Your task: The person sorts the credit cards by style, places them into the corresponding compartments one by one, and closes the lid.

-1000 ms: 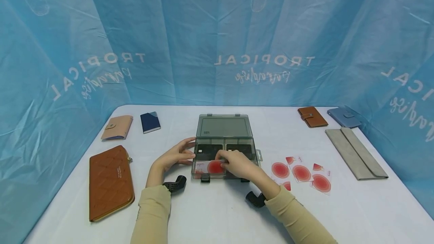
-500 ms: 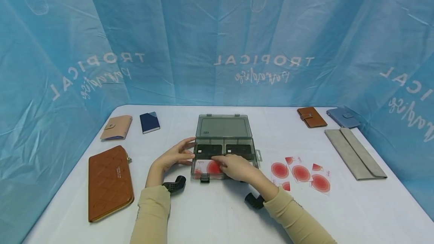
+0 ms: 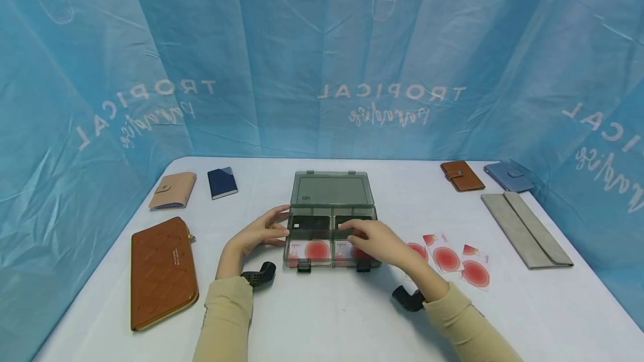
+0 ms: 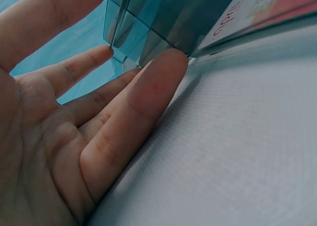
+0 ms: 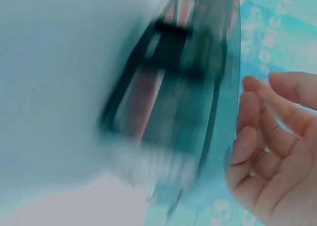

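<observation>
A see-through green-grey plastic box (image 3: pixel 333 264) stands on the table with its lid (image 3: pixel 332 190) tipped back. Black cards (image 3: pixel 314 221) lie in its two rear compartments. Red-and-white cards lie in the front ones: the left card (image 3: pixel 301 249) shows fully, the right card (image 3: pixel 343 249) is partly hidden by my right hand. My left hand (image 3: pixel 259 232) rests its spread fingertips against the box's left side; in the left wrist view the thumb (image 4: pixel 158 77) touches its corner. Over the right half of the box, my right hand (image 3: pixel 379 241) hovers with fingers loosely bent, holding nothing.
Several red-and-white cards (image 3: pixel 446 259) lie right of the box. On the left are a brown quilted zip pouch (image 3: pixel 164 272), a beige wallet (image 3: pixel 173 189) and a navy notebook (image 3: pixel 222 183). On the right lie a brown wallet (image 3: pixel 462 176), a blue wallet (image 3: pixel 509 176) and a grey sleeve (image 3: pixel 526 230).
My right hand has let go of the red-and-white card, which now lies flat in the left front compartment. That hand has moved right. The left hand has stayed put.
</observation>
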Action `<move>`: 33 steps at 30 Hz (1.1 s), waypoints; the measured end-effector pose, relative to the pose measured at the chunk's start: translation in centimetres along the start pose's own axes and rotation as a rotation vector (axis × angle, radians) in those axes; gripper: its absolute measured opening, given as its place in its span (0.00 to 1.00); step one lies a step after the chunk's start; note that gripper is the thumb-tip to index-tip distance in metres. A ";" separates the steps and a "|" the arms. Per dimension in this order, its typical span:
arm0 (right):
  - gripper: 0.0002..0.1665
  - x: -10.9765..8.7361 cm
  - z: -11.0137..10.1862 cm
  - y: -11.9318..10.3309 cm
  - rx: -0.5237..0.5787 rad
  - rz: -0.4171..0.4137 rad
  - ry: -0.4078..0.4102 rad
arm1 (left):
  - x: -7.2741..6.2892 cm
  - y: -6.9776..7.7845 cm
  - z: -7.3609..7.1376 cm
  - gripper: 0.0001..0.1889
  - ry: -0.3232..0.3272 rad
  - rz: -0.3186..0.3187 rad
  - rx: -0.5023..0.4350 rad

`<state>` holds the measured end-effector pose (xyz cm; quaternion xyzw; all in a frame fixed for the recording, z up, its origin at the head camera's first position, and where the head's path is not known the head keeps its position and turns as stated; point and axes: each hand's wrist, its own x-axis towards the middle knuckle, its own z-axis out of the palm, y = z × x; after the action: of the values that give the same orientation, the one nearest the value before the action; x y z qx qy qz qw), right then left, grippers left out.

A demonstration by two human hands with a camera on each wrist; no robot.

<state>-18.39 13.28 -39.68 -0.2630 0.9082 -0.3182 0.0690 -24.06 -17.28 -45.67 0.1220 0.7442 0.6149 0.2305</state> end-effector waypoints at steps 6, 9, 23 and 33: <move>0.16 -3.1 -2.8 3.1 0.111 0.084 0.092 | 0.1 -0.3 0.0 0.40 -0.016 0.003 0.003; 0.16 -4.4 -3.7 4.5 0.099 0.162 0.109 | 0.1 -0.3 0.0 0.40 -0.014 0.009 0.002; 0.50 -6.8 -3.5 7.6 -0.326 0.359 -0.077 | 0.0 0.0 0.1 0.40 0.000 0.000 0.010; 0.43 -5.1 -3.7 7.7 -0.367 0.404 -0.033 | 0.0 0.0 0.2 0.40 0.004 -0.004 0.012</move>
<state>-18.49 23.05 -41.73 -0.0896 0.9835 -0.1238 0.0971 -23.99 -17.15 -45.68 0.1208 0.7486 0.6102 0.2293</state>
